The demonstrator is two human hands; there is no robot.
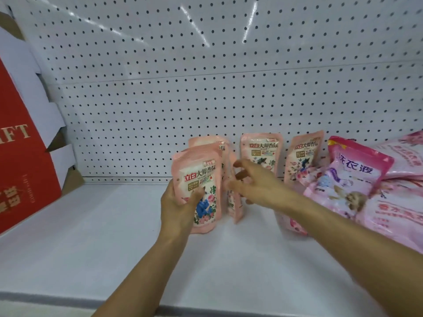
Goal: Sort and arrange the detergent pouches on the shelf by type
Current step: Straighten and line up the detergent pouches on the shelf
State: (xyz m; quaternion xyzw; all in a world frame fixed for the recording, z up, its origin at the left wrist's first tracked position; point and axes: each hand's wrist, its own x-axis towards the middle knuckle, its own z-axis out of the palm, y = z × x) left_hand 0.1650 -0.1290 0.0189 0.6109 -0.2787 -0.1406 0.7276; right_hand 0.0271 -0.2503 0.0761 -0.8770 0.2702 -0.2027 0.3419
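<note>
My left hand (179, 203) grips a small peach floral detergent pouch (201, 179) upright on the white shelf (114, 225). Right behind it stand more pouches of the same kind (233, 202), bunched together. My right hand (254, 183) reaches in beside them with fingers spread and relaxed, touching or nearly touching that bunch. Two more peach pouches (262, 152) (304, 154) lean against the pegboard. At the right lies a pile of larger pink pouches (352, 179), one with a bright pink top on top of the others.
A red and white cardboard box (23, 161) stands at the left end of the shelf. White pegboard (206, 76) forms the back wall. The shelf's front edge (91, 300) runs along the bottom of the view.
</note>
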